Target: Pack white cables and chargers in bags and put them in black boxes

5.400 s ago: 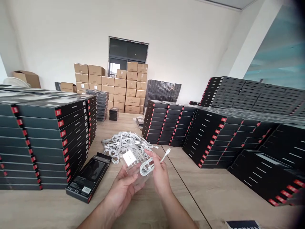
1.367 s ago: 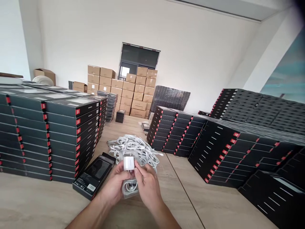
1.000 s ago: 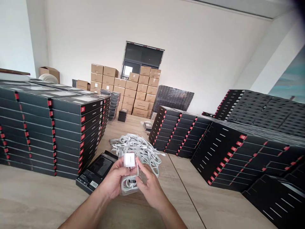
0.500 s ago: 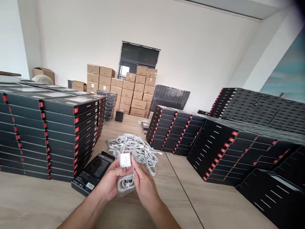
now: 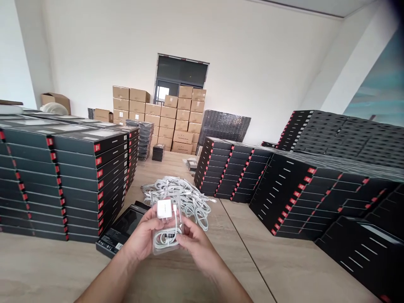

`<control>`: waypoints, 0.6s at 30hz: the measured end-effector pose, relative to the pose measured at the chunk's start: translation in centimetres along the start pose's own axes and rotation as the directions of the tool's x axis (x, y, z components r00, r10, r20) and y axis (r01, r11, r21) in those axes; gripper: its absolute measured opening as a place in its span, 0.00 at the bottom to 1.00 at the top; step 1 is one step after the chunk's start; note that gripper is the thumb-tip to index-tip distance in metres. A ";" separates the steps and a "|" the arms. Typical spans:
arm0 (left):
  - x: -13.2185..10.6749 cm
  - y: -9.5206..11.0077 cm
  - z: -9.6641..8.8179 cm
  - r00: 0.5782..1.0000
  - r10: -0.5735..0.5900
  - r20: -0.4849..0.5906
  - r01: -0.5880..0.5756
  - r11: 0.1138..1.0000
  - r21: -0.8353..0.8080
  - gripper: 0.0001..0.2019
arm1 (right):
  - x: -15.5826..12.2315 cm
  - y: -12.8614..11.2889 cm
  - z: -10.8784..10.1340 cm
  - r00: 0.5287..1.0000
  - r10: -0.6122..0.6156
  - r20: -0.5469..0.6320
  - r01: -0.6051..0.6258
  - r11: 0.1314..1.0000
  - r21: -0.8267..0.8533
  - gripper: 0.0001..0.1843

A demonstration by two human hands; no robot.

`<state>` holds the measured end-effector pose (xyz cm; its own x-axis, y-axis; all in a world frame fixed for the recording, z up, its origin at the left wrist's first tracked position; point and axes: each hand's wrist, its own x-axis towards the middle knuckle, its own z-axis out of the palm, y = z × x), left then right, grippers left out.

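Note:
A clear plastic tray (image 5: 160, 251) is held between my two hands over the table. In it lie a white plug charger (image 5: 164, 209), at the upper left, and a coiled white cable (image 5: 164, 239) below. My left hand (image 5: 143, 235) grips the tray's left side, thumb by the charger's prongs. On the right side my right hand (image 5: 194, 240) is closed on the edge, thumb over the coil. Just beyond is a pile of white cables (image 5: 189, 202). A black box (image 5: 121, 231) lies beside my left hand, partly hidden by it.
Tall stacks of black boxes with red labels stand at the left (image 5: 78, 185) and the right (image 5: 284, 193) of the wooden table (image 5: 227, 252). Brown cartons (image 5: 167, 122) are piled by the far wall. A single black box (image 5: 360, 256) sits at the near right.
My right hand has slid down from beside the charger to the tray's lower right, pressing at the cable coil. The cable's connector beside the charger now shows. My left hand keeps its hold.

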<state>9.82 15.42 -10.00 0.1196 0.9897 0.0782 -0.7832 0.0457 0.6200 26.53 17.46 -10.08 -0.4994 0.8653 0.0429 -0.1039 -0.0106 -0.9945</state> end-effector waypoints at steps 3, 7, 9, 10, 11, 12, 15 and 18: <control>0.3 -0.4 -0.7 1.000 -0.011 0.011 0.011 1.000 0.000 0.41 | 0.2 -0.2 0.8 1.000 0.008 -0.018 -0.008 0.999 -0.039 0.28; 0.6 -0.4 -1.1 1.000 -0.022 0.022 0.022 1.000 0.016 0.32 | 0.1 0.2 0.5 0.999 0.004 -0.036 -0.007 0.996 -0.084 0.29; 0.4 -0.1 -0.9 0.998 -0.059 0.013 0.059 0.998 0.037 0.27 | -0.1 0.2 -0.4 1.000 0.030 -0.008 -0.030 0.997 -0.072 0.34; 0.3 0.0 -0.7 0.996 -0.091 0.011 0.090 0.995 0.049 0.25 | -0.1 0.2 -0.9 0.999 0.047 0.016 -0.046 0.998 -0.047 0.39; 0.1 0.1 -0.5 0.992 -0.129 0.013 0.128 0.990 0.063 0.24 | -0.1 0.1 -1.5 0.998 0.059 0.031 -0.059 0.998 -0.006 0.42; 0.0 0.1 -0.3 0.986 -0.167 0.021 0.164 0.983 0.081 0.24 | -0.1 -0.1 -2.0 0.998 0.060 0.026 -0.061 0.997 0.048 0.44; -0.4 0.0 0.2 0.963 -0.254 0.091 0.235 0.956 0.177 0.24 | 0.2 -0.4 -3.0 0.997 0.016 -0.081 -0.001 0.983 0.184 0.40; -0.2 0.0 0.2 0.954 -0.281 0.105 0.227 0.905 0.360 0.26 | 0.6 -0.2 -3.5 0.992 0.003 -0.127 0.017 0.987 0.159 0.29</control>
<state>9.91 15.17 -9.81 0.3987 0.9169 -0.0178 -0.4617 0.2175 0.8600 29.22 19.75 -10.17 -0.3862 0.9220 0.0270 -0.2483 -0.0757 -0.9657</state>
